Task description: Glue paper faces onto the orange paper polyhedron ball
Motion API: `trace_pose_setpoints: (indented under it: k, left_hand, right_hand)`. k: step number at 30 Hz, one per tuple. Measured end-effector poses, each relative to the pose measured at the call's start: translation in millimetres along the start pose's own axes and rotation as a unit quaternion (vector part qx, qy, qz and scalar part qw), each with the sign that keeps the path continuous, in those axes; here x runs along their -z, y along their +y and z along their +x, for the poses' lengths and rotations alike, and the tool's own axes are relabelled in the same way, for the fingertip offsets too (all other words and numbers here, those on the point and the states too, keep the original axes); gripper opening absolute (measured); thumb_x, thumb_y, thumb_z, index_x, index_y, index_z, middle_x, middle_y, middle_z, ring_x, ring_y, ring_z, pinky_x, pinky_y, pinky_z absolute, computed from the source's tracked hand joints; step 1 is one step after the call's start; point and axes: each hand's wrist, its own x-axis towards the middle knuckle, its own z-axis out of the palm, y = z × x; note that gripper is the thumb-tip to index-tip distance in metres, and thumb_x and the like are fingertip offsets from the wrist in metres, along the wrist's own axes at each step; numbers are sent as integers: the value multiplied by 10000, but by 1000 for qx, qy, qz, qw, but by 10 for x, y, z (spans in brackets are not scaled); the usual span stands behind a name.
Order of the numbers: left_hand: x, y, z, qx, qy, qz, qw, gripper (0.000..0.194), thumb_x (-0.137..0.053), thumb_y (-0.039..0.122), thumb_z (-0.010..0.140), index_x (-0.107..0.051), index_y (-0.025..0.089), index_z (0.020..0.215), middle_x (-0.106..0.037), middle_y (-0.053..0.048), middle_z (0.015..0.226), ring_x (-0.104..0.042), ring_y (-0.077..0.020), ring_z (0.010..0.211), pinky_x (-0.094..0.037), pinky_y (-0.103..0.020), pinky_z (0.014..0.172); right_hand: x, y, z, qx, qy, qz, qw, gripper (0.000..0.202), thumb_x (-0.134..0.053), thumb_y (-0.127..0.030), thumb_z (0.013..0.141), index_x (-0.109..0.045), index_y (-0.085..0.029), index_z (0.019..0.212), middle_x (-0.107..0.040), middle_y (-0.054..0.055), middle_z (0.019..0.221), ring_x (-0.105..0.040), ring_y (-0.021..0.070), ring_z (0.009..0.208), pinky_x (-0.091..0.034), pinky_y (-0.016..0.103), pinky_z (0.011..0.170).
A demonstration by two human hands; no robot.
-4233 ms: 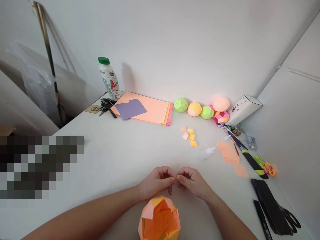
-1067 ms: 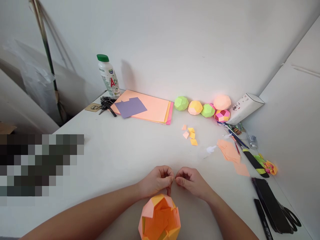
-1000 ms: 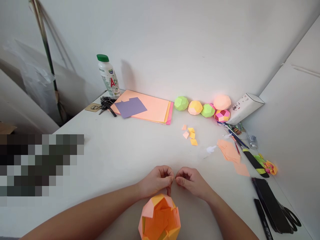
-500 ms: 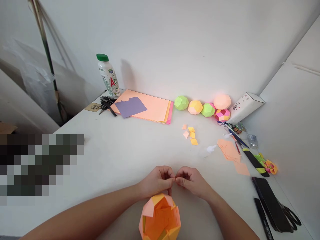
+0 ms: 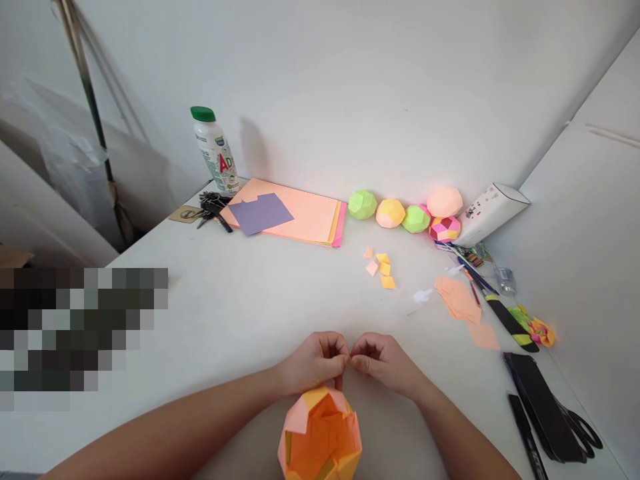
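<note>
Thumb and fingers are pinched together on both my left hand [image 5: 320, 363] and my right hand [image 5: 383, 363], whose fingertips meet above the table's near part. Whatever they pinch is too small or hidden to make out. Just below my left hand is an orange and pink folded-paper ball [image 5: 320, 437] with an open top, cut off by the lower frame edge. Several small yellow and pink folded pieces [image 5: 385, 269] lie beyond my hands. Peach paper squares [image 5: 457, 300] are farther right.
Coloured sheets [image 5: 300, 213], a purple piece [image 5: 262, 213], keys [image 5: 213, 203] and a bottle [image 5: 217, 157] stand or lie at the back left. Finished paper balls [image 5: 391, 213] line the wall. At right are a cutter [image 5: 510, 323], a black case [image 5: 543, 407], scissors [image 5: 580, 427] and a marker [image 5: 527, 437].
</note>
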Motion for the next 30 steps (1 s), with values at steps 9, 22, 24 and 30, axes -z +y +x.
trace_pose_setpoints:
  k: [9, 22, 24, 30]
  left_hand:
    - [10, 2, 3, -1, -5, -43, 999, 183, -619, 267, 678, -462, 176, 656, -530, 60, 525, -565, -106, 432, -447, -231, 463]
    - [39, -32, 62, -2, -11, -152, 988, 388, -646, 495, 760, -481, 158, 660, -476, 49, 557, -431, -62, 463, -299, -197, 445]
    - [48, -42, 75, -5, -8, -158, 987, 361, -667, 484, 746, -529, 152, 714, -502, 34, 585, -455, -74, 496, -314, -204, 460]
    - [68, -22, 66, -37, 14, -175, 984, 320, -668, 450, 765, -610, 138, 804, -589, -27, 721, -544, -115, 628, -419, -253, 608]
  right_hand:
    - [12, -109, -72, 28, -31, 7, 999, 356, -608, -529, 788, -609, -174, 764, -558, -1, 691, -456, 118, 613, -363, 243, 554]
    - [-158, -200, -244, -4, -85, -63, 994, 166, -566, -183, 764, -675, -198, 888, -586, -8, 712, -483, 112, 605, -372, 211, 526]
    - [-155, -165, -226, -13, -70, -58, 996, 166, -562, -171, 745, -690, -198, 849, -599, -11, 690, -479, 109, 583, -351, 210, 509]
    - [-102, -84, -117, -79, -7, 53, 995, 97, -566, -137, 659, -635, -184, 708, -550, -43, 574, -446, 84, 469, -312, 197, 433]
